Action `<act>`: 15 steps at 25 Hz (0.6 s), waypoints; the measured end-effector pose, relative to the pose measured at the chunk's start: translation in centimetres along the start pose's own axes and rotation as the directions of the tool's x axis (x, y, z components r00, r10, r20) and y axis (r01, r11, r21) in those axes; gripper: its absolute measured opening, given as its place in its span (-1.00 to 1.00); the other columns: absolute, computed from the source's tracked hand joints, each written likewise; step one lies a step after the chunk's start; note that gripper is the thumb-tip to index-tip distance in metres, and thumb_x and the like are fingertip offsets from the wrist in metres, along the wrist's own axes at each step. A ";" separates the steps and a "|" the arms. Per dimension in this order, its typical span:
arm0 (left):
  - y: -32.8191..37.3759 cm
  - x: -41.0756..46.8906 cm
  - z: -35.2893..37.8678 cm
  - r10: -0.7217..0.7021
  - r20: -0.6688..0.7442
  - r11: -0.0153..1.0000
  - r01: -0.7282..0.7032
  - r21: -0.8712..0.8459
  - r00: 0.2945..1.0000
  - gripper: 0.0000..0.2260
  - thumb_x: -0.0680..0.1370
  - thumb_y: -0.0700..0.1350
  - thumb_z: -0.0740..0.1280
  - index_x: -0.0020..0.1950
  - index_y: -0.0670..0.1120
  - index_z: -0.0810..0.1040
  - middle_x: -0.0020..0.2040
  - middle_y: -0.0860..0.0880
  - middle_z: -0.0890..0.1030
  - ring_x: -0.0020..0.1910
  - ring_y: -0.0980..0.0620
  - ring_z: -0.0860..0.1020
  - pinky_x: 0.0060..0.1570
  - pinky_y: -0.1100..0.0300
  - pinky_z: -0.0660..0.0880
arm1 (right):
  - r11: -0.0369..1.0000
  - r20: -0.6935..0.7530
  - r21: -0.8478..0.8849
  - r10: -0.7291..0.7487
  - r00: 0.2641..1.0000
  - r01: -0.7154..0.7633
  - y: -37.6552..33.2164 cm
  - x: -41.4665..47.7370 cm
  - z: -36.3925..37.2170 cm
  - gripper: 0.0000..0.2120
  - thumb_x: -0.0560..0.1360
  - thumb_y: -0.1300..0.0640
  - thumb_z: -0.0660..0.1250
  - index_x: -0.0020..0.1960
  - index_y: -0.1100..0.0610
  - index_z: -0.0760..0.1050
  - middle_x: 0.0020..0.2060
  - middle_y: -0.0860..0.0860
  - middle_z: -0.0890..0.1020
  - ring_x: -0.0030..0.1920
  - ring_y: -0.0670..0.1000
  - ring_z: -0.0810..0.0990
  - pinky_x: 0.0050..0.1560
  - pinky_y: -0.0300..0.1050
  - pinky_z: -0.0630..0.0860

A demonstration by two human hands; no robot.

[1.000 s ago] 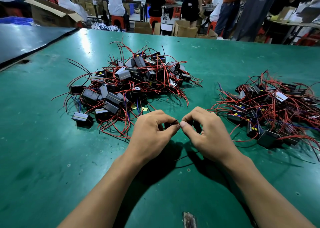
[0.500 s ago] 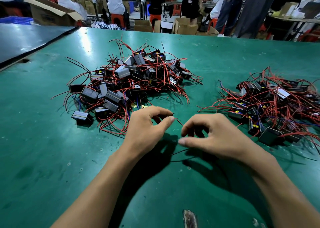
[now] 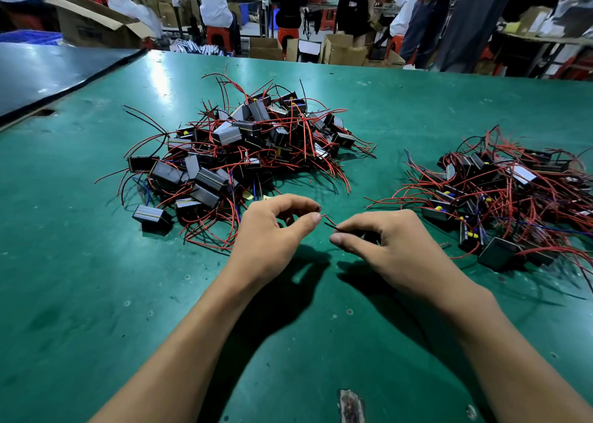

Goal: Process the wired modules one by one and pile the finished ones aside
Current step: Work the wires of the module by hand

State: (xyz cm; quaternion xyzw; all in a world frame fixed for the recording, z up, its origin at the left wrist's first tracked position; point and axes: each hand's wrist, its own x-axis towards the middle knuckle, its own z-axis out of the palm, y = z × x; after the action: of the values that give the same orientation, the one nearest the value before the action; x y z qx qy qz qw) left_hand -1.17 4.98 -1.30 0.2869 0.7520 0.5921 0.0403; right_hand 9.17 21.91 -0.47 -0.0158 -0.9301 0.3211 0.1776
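My left hand (image 3: 272, 236) hovers over the green table (image 3: 96, 294), thumb and forefinger curled close together around the tip of a thin red wire (image 3: 324, 216). My right hand (image 3: 394, 246) lies just to its right, fingers curled, pinching a black wire end (image 3: 332, 226). A dark module (image 3: 372, 237) shows only as a sliver under its fingers. A big heap of black wired modules (image 3: 244, 153) with red leads lies beyond the left hand. A second, flatter heap of wired modules (image 3: 507, 191) lies at the right.
Bare green tabletop stretches in front of and between my forearms, with a worn patch (image 3: 349, 406) near the front edge. A dark side table (image 3: 48, 76) adjoins at the far left. People, stools and cardboard boxes (image 3: 266, 48) stand beyond the far edge.
My hands, whose fingertips met a second ago, have drawn apart. The right hand slid right and lower, and the wire ends now show in the gap between the hands.
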 end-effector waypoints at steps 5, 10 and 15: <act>-0.1 0.0 -0.1 -0.002 0.019 0.999 0.003 -0.034 1.000 -0.95 0.49 -0.16 0.47 -0.10 -0.01 0.69 -0.29 0.26 0.63 -0.30 0.28 0.51 -0.24 0.43 0.39 | 0.986 -0.076 0.127 0.120 0.990 -0.109 0.1 0.1 0.8 -0.88 0.60 0.09 0.36 -0.09 0.02 0.63 -0.36 -0.14 0.67 -0.49 -0.20 0.44 -0.38 -0.41 0.30; 0.3 -0.5 0.5 0.081 -0.020 0.996 -0.080 0.045 0.997 -0.94 0.47 -0.19 0.48 -0.15 -0.03 0.69 -0.35 0.28 0.57 -0.44 0.28 0.42 -0.35 0.48 0.30 | 0.959 -0.072 0.240 0.175 0.982 -0.153 -0.2 0.2 0.7 -0.90 0.55 0.23 0.39 -0.04 0.04 0.54 -0.27 -0.07 0.72 -0.26 -0.11 0.65 -0.15 -0.28 0.51; 0.7 -0.8 0.7 0.122 -0.060 0.988 -0.116 0.099 0.991 -0.95 0.45 -0.21 0.49 -0.16 -0.06 0.73 -0.34 0.22 0.61 -0.39 0.32 0.47 -0.31 0.47 0.31 | 0.971 -0.102 0.213 0.132 0.986 -0.108 -0.3 0.1 1.0 -0.89 0.52 0.09 0.45 -0.12 0.05 0.53 -0.32 -0.02 0.66 -0.31 0.03 0.61 -0.24 -0.14 0.51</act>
State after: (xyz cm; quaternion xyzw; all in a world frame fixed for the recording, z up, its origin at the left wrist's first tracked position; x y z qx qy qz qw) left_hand 0.02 5.34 -1.07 0.3132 0.7617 0.5662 -0.0337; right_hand 8.77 21.07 -0.98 -0.0720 -0.8773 0.4247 0.2117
